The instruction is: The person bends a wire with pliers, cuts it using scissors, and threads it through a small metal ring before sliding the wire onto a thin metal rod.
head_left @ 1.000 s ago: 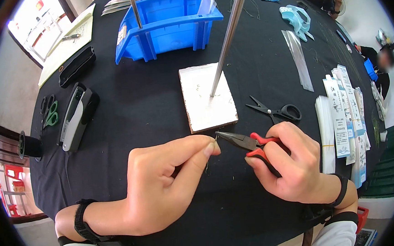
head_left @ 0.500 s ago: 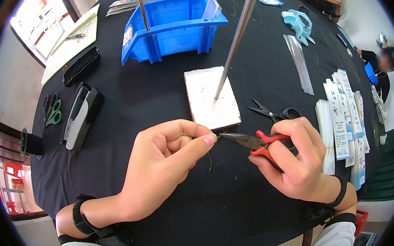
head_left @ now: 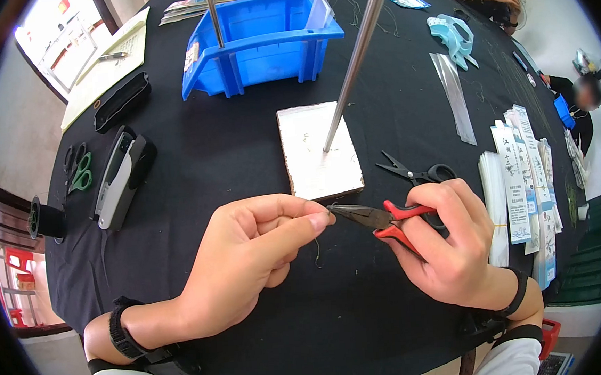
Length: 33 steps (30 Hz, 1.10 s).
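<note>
My left hand (head_left: 253, 257) is closed in a pinch, thumb against forefinger. A thin thread (head_left: 317, 252) hangs below those fingertips; whatever else lies between them is too small to make out. In my right hand (head_left: 450, 240) is a pair of needle-nose pliers (head_left: 364, 214) with red handles, my fingers wrapped around the grips. The plier tips point left and meet the left fingertips. Just beyond the hands lies a white-topped block (head_left: 316, 165) with a metal rod (head_left: 354, 72) rising from it. Black scissors (head_left: 418, 172) rest with blades apart behind the pliers.
A blue bin (head_left: 263, 58) stands at the back. On the left are a stapler (head_left: 122, 179), green-handled scissors (head_left: 80, 171) and a black spool (head_left: 46, 218). Printed paper sleeves (head_left: 516, 186) are stacked at right. Two other people sit at the far right.
The plier jaws have shifted slightly left and down, and their handles look a little further apart. My left hand keeps its pinch, nearly in place.
</note>
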Available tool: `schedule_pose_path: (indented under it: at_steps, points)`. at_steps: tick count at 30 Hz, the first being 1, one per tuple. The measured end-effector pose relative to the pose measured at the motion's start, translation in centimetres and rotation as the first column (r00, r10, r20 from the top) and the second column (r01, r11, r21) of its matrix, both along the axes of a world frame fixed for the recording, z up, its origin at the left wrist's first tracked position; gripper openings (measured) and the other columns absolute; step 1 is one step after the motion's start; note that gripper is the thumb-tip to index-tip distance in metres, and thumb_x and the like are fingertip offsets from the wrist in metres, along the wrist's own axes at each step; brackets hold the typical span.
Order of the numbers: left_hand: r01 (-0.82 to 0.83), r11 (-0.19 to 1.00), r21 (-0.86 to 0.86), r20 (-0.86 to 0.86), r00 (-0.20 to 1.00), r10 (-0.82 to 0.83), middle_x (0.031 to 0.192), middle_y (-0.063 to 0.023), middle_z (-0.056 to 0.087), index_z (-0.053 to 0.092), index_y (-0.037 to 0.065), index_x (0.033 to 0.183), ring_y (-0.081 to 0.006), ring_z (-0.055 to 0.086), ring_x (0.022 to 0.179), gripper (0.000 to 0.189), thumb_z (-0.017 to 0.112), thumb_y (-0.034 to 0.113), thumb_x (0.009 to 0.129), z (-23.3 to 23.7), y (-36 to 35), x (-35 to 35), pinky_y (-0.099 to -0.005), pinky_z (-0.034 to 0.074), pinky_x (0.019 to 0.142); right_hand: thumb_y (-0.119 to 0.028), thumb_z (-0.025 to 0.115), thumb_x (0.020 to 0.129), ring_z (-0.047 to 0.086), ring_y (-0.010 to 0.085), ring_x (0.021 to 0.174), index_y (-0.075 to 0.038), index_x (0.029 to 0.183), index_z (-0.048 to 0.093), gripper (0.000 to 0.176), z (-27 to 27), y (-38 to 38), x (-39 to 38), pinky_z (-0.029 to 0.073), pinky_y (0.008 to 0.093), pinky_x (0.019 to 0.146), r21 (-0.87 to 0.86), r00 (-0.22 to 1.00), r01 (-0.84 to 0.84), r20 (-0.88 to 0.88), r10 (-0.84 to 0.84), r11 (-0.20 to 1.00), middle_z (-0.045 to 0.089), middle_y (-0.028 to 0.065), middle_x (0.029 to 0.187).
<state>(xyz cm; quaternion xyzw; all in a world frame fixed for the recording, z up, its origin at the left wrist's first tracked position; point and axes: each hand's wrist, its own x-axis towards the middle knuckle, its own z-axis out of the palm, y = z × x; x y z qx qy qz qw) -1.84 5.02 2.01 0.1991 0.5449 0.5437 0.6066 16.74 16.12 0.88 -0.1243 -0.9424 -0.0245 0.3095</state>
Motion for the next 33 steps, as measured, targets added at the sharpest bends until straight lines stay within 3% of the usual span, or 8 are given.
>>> schedule_pose_path:
  at_steps: [11,16,22,24,27,30,33]
  points:
    - [0.021,0.999,-0.029,0.073,0.997,-0.019,0.055,0.0057,0.039,0.061,-0.001,0.092,-0.0005,0.026,0.044,0.015,0.058,0.012,0.086,-0.05,0.05,-0.05,-0.0181,0.018,0.04,-0.008,0.078,0.049,0.052,0.0186,0.067,-0.003,0.066,0.06,0.025,-0.15,0.06,0.07,0.036,0.0276,0.049,-0.007,1.0,-0.007,-0.011,0.007,1.0,0.054,0.0068,0.084]
    - [0.018,1.0,-0.016,0.056,0.998,-0.017,0.057,0.0052,0.041,0.06,-0.001,0.093,-0.0006,0.028,0.045,0.014,0.058,0.011,0.086,-0.11,0.02,-0.11,-0.0181,0.018,0.04,-0.001,0.075,0.051,0.051,0.0229,0.066,0.002,0.068,0.058,0.024,0.2,-0.08,0.0,0.039,0.0301,0.053,-0.11,0.999,-0.032,-0.007,0.031,0.993,0.053,0.0114,0.084]
    - [-0.049,0.995,0.092,-0.204,0.977,0.067,0.054,0.0056,0.043,0.06,-0.003,0.091,-0.0002,0.03,0.043,0.013,0.058,0.008,0.085,0.03,-0.06,-0.06,-0.0175,0.019,0.04,0.004,0.071,0.059,0.056,0.0266,0.08,0.004,0.075,0.059,0.02,0.09,0.01,-0.19,0.046,0.0327,0.066,-0.294,0.999,-0.041,-0.014,0.039,0.955,0.054,0.0142,0.092]
    - [-0.062,0.987,0.145,-0.265,0.959,0.1,0.053,0.0054,0.044,0.06,-0.004,0.091,0.0001,0.031,0.043,0.014,0.058,0.008,0.085,0.11,-0.09,0.13,-0.0175,0.02,0.04,0.003,0.07,0.064,0.058,0.026,0.084,0.004,0.08,0.061,0.018,0.15,-0.1,-0.1,0.047,0.0327,0.071,-0.47,0.998,-0.059,-0.005,0.064,0.88,0.054,0.0138,0.096]
    - [-0.052,0.977,0.207,-0.357,0.926,0.124,0.053,0.0052,0.045,0.06,-0.005,0.09,0.0007,0.032,0.043,0.013,0.058,0.008,0.086,0.06,-0.31,0.46,-0.0174,0.021,0.04,0.003,0.064,0.075,0.059,0.0231,0.086,0.005,0.088,0.062,0.013,0.29,-0.35,0.09,0.048,0.0291,0.077,-0.755,0.989,-0.099,-0.001,0.15,0.648,0.053,0.0135,0.101]
    - [-0.038,0.974,0.224,-0.386,0.914,0.125,0.054,0.0052,0.046,0.06,-0.004,0.09,0.0014,0.033,0.044,0.012,0.058,0.006,0.085,0.02,-0.45,0.68,-0.0168,0.021,0.041,0.0,0.064,0.077,0.059,0.0226,0.085,0.004,0.092,0.062,0.015,0.09,-0.34,0.22,0.047,0.0283,0.076,-0.845,0.982,-0.095,0.006,0.188,0.526,0.053,0.0137,0.101]
    - [-0.035,0.973,0.227,-0.388,0.913,0.123,0.054,0.0055,0.046,0.06,-0.004,0.09,0.0019,0.034,0.046,0.01,0.058,0.004,0.085,-0.02,-0.52,0.87,-0.0163,0.022,0.042,0.002,0.057,0.08,0.06,0.0205,0.088,0.003,0.087,0.065,0.011,0.68,-0.51,0.07,0.046,0.0281,0.08,-0.863,0.977,-0.058,0.054,0.204,0.503,0.053,0.0117,0.102]
